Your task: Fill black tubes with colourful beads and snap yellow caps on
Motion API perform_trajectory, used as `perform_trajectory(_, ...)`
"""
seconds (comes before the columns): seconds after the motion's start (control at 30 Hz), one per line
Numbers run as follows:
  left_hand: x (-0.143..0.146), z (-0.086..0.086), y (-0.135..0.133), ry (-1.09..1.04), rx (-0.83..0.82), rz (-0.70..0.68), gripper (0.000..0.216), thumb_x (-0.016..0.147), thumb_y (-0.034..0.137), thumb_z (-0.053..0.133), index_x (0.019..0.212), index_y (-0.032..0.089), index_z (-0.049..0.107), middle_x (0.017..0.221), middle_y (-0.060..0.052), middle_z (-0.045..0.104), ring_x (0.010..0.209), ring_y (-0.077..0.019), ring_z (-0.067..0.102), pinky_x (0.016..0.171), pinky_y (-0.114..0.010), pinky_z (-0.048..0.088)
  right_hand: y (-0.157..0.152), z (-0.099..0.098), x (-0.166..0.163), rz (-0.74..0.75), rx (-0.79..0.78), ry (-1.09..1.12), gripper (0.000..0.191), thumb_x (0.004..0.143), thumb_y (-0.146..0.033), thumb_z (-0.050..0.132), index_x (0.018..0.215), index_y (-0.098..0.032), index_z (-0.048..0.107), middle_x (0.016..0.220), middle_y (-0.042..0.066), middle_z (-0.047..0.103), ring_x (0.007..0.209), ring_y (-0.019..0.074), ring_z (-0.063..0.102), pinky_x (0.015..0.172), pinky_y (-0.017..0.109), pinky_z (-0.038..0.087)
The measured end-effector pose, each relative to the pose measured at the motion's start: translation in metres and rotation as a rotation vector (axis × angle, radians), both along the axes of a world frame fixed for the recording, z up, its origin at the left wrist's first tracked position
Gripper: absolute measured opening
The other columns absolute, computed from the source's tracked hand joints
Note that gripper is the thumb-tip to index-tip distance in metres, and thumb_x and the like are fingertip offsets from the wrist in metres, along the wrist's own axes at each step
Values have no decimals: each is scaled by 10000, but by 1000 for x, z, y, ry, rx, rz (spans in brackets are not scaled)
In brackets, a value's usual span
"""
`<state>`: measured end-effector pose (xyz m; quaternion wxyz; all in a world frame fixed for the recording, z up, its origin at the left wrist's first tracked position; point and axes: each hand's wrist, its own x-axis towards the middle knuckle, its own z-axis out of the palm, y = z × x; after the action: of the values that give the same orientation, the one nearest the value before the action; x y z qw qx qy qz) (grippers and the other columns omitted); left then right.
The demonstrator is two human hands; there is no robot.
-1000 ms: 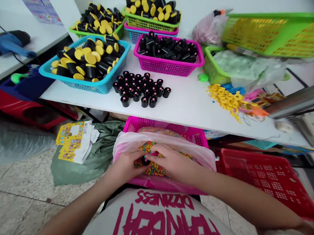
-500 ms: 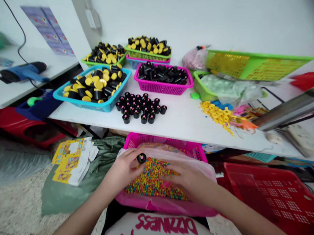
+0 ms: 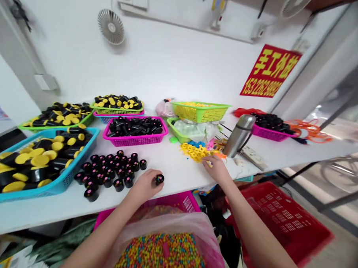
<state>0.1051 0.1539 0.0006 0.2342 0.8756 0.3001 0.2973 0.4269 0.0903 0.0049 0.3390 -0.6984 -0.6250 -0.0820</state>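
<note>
My left hand [image 3: 147, 185] is closed around a small black cup [image 3: 159, 179] with bits of colour in its open top, held just above the table's front edge. To its left stand several black cups [image 3: 108, 172] with pink dots in them. At the near edge of a heap of small yellow plastic pieces [image 3: 194, 151], my right hand [image 3: 216, 170] has its fingertips pinched on a small yellow piece [image 3: 209, 164], partly hidden by the fingers. Below, many coloured beads [image 3: 163, 245] fill a lined container, with a pink piece [image 3: 166, 250] lying on them.
A blue basket [image 3: 62, 186] of black and yellow capped pots stands at the left. Behind are a magenta basket [image 3: 136, 140] and a green basket [image 3: 200, 114]. A steel flask [image 3: 240, 135] stands right of my right hand. Below lies a red crate [image 3: 284, 224].
Both hands have risen from the beads to the table. The left keeps hold of the black cup; the right has gone to the yellow pieces. My view has swung up and right.
</note>
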Motion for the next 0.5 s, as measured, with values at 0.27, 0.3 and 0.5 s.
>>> perform_trajectory(0.27,-9,-12,0,-43,-97,2,231,810,250,605,1032,186,592,985,-55,653,887,-183,628,829,-349,515,43,-22,21,-1,-67,-110,257,847,-283,550,890,-127,750,952,142,681,918,248,613,888,436,505)
perform_trajectory(0.3,-10,-11,1,-50,-134,-2,216,806,250,611,1009,186,580,1008,-60,654,918,-188,630,857,-362,507,43,-23,21,-2,-63,-107,268,859,-283,530,883,-126,747,950,143,682,914,246,615,888,438,507)
perform_trajectory(0.5,-11,-4,-5,-324,-489,-63,185,838,231,599,899,207,426,1128,-99,657,1052,-177,622,910,-365,474,27,12,-24,71,35,-65,306,945,-295,438,1024,-150,697,990,146,698,925,256,643,867,474,529)
